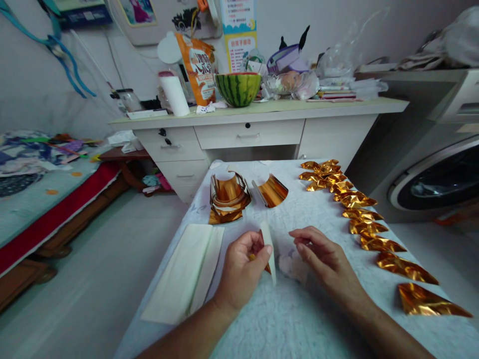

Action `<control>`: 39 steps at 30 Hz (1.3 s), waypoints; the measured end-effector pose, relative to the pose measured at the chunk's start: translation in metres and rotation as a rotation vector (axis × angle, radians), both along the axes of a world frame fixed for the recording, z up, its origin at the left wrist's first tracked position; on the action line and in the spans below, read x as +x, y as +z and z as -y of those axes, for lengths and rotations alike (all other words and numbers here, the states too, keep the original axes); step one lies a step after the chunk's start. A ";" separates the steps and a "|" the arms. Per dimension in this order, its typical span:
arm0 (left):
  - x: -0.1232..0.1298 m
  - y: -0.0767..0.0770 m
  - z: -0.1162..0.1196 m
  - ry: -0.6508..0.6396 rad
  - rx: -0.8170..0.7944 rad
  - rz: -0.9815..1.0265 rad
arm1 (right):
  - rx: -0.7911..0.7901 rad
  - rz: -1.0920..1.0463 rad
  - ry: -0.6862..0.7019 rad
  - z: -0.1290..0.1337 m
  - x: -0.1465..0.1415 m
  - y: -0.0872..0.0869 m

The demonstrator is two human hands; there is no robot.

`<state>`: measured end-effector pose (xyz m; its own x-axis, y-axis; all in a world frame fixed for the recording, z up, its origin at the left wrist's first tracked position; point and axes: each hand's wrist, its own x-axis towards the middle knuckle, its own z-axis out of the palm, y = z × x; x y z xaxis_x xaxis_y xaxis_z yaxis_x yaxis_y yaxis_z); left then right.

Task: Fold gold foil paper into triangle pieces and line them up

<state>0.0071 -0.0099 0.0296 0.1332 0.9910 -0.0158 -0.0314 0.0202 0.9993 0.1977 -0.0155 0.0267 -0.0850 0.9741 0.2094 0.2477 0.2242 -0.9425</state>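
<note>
Between its thumb and fingers, my left hand (243, 269) grips a white sheet of paper (267, 244), seen almost edge-on, with a bit of gold foil showing behind it. To the right of the sheet, my right hand (327, 257) hovers apart from it, fingers loosely bent, and nothing shows in them. A stack of white paper (181, 271) lies left of my left hand. Beyond the hands are a pile of curled gold foil sheets (228, 194) and one separate curled foil sheet (273, 191). Several folded gold foil pieces (362, 214) run down the table's right side.
A pale cloth covers the table (299, 329). Behind it stands a white desk (249, 134) bearing a watermelon half (238, 89), an orange snack bag (198, 70) and plastic bags. A washing machine (441, 144) is at right, a bed (75, 184) at left.
</note>
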 end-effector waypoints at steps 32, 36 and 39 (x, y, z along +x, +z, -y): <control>-0.002 -0.020 -0.006 -0.041 0.075 -0.501 | -0.187 0.519 -0.110 -0.014 0.013 -0.018; -0.002 -0.019 -0.006 -0.100 0.167 -0.781 | -0.182 0.644 -0.115 -0.012 0.010 -0.016; -0.002 -0.018 -0.005 -0.130 0.201 -0.899 | -0.171 0.680 -0.123 -0.013 0.010 -0.021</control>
<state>0.0056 -0.0045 0.0116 0.2645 0.9644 0.0032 0.7466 -0.2069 0.6323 0.2072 -0.0028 0.0059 -0.0299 0.9995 -0.0072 0.8077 0.0199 -0.5892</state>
